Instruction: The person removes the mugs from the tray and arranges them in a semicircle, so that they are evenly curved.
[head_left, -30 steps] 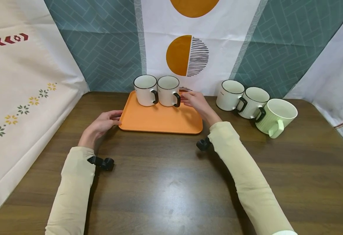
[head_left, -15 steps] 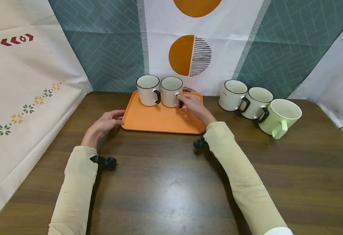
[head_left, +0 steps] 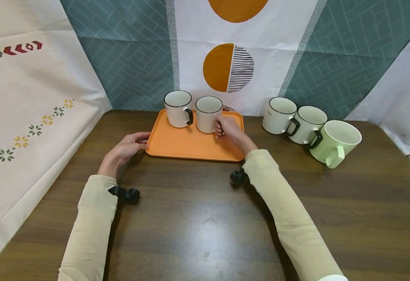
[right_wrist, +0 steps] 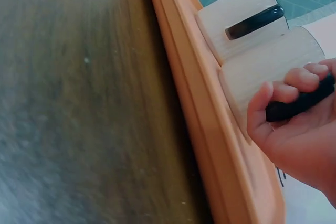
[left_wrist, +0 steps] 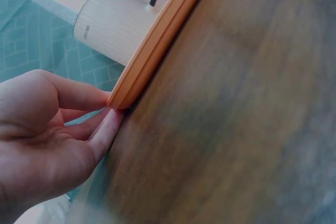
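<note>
An orange tray lies on the wooden table with two white, black-rimmed mugs on it. My right hand curls its fingers round the black handle of the right-hand mug. The other mug stands on the tray's back left part, its black handle turned right. At the tray's left edge, my left hand pinches the rim between thumb and fingers, as the left wrist view shows at the tray corner.
To the right of the tray stand two more white mugs, one at the back and one beside it, then a pale green mug. Patterned cloth hangs behind the table.
My right hand has moved from the tray's right side onto the mug's handle and gripped it. That mug has shifted slightly towards me and right. The left hand stays at the tray's edge.
</note>
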Available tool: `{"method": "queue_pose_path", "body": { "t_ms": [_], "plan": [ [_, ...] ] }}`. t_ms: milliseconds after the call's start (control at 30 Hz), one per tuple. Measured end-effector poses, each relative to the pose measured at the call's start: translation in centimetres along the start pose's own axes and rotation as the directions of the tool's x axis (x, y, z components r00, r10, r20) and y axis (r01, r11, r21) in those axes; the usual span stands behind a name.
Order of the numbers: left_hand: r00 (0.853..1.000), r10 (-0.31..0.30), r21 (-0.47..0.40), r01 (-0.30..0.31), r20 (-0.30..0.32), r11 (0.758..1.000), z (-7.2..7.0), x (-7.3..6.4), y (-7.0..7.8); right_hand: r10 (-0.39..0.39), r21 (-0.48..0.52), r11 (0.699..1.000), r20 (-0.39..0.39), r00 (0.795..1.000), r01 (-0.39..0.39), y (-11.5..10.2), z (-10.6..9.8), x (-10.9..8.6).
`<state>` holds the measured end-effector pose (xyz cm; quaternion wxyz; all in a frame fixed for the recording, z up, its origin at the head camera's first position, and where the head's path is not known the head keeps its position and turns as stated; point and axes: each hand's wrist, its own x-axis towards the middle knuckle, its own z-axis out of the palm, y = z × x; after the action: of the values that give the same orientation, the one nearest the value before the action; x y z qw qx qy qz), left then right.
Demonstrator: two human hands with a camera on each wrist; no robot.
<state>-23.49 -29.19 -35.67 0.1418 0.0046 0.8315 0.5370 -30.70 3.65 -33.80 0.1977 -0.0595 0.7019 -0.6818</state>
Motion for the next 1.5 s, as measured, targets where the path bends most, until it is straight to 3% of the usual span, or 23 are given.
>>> {"method": "queue_pose_path", "body": {
  "t_ms": [300,500,733,967,1167,1500],
  "plan": [
    [1.000,0.006,-0.003,-0.006,0.007,1.000,0.0,0.0,0.3,-0.082,0.147,0.985,-0.045,0.996,0.088,0.5,-0.4,-0.4],
    [1.000,0.012,-0.011,-0.012,0.008,1.000,-0.1,-0.1,0.1,-0.129,0.131,0.982,-0.053,0.990,0.135,0.6,-1.0,-1.4],
    [1.000,0.018,-0.011,-0.018,0.002,1.000,0.0,-0.1,-0.1,-0.134,0.124,0.983,-0.041,0.990,0.138,0.5,-2.5,-3.0],
    [1.000,0.014,0.000,-0.014,0.003,1.000,0.1,-0.1,0.0,-0.131,0.084,0.987,-0.039,0.991,0.134,-0.4,-3.9,-5.5],
    [1.000,0.020,0.001,-0.020,0.006,1.000,0.0,-0.2,0.1,-0.157,0.103,0.983,0.022,0.987,0.154,-1.9,-5.4,-8.2],
    [1.000,0.026,-0.004,-0.025,0.018,1.000,0.0,-0.2,0.1,-0.283,0.060,0.958,0.054,0.957,0.280,-3.8,-9.3,-13.0]
  ]
}}
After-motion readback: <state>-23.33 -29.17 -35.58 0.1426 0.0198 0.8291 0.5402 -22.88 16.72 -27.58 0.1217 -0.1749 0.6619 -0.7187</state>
